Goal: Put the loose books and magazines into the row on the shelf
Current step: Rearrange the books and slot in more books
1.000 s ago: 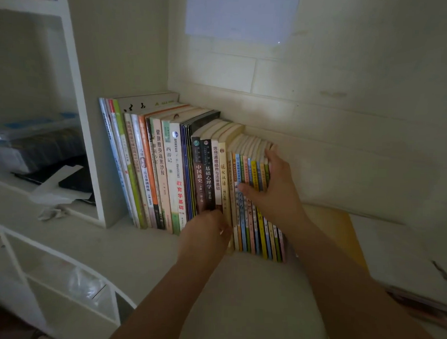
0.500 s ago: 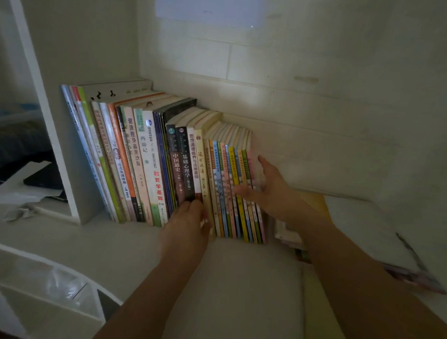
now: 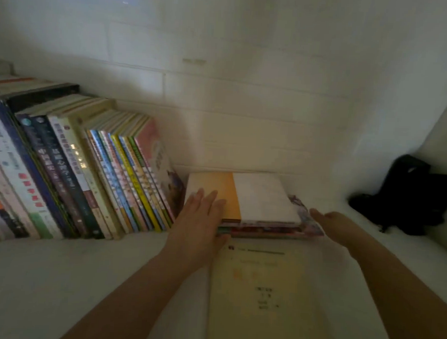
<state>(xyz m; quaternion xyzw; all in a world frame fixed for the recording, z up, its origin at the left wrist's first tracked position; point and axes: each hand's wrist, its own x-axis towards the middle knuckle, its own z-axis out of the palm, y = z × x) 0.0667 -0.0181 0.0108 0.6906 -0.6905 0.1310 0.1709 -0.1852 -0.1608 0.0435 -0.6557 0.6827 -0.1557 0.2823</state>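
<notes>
1. A row of upright books [image 3: 83,178] with coloured spines stands on the white shelf [image 3: 59,277], leaning left, its backs against the pale block wall [image 3: 246,93]. The row runs out past the left edge of view; its right end is a thin pink-covered book [image 3: 156,164].
2. Just right of the row lies a flat stack of loose books and magazines [image 3: 263,222], pushed to the shelf's back edge near the wall. On top sits an orange-covered book [image 3: 229,192] with a white sheet-like book [image 3: 264,196] overlapping its right half; the edges of colourful magazines show beneath, sticking out to the right.
3. The left hand [image 3: 202,219] rests flat on the orange cover at the stack's left side, fingers straight and spread, the thumb down against the stack's front edge.
4. The right hand [image 3: 335,225] is at the stack's right front corner, fingers extended towards the magazines; the blur hides whether it touches them.
5. A large pale yellow booklet with dark printed text [image 3: 268,294] lies flat in front of the stack, between the two forearms, reaching to the bottom of view.
6. A black soft fabric object [image 3: 408,195] slumps in the far right corner of the shelf, well apart from the stack.
7. The shelf surface lies bare in front of the row, and between the stack and the black object.
</notes>
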